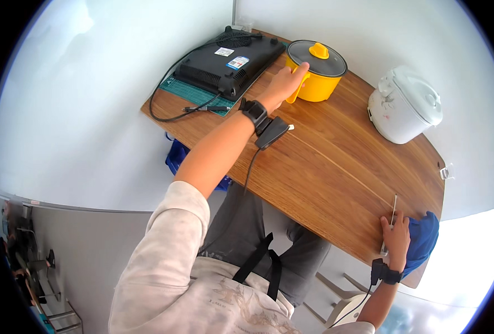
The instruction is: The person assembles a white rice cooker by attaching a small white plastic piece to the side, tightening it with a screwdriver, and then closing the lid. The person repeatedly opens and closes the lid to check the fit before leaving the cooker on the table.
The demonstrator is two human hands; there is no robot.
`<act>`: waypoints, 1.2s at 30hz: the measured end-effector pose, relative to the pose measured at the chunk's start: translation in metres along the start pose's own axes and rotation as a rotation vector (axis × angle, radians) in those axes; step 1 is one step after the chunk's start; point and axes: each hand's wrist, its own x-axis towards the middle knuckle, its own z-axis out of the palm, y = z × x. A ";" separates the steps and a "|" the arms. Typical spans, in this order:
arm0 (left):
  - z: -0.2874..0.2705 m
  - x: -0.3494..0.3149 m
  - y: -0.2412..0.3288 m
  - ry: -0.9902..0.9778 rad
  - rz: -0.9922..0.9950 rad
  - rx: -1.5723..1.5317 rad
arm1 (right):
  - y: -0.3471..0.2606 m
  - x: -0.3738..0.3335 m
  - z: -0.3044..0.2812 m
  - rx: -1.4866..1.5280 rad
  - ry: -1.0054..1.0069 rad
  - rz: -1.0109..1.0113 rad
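Observation:
My left hand (285, 84) is wrapped round the handle of a yellow pot (320, 88), thumb along its top. The pot stands upright near the far edge of the table, under a dark see-through lid (331, 64) with a yellow knob. Over at the right end of the table, my right hand (397, 234) is closed on a screwdriver (393, 210). Its thin metal shaft points away from me, and part of its pale handle shows below my fingers. A blue cloth (424, 236) lies against the right side of that hand.
A black induction cooker (230, 61), apparently upside down, rests on a green cutting mat (187, 92) at the far left, its cable (155, 108) looping over the table edge. The white rice cooker (406, 106) stands at the right rear. White walls border the wooden table (314, 167).

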 end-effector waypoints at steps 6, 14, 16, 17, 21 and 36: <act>0.019 0.010 -0.007 0.104 -0.049 -0.230 | 0.010 0.007 0.016 0.190 -0.036 -0.127; 0.025 -0.024 0.022 -0.051 0.087 -0.267 | 0.029 0.001 -0.002 0.348 0.112 -0.113; 0.021 -0.054 0.031 -0.103 0.079 -0.258 | 0.023 0.003 -0.020 0.448 0.081 0.023; 0.018 -0.072 0.039 -0.135 0.066 -0.243 | 0.023 0.001 -0.027 0.522 0.094 0.041; 0.023 -0.146 0.066 -0.264 0.018 -0.242 | 0.002 -0.020 -0.071 0.646 0.186 0.083; 0.054 -0.238 0.050 -0.448 -0.171 -0.152 | -0.109 -0.058 -0.123 0.446 0.027 -0.374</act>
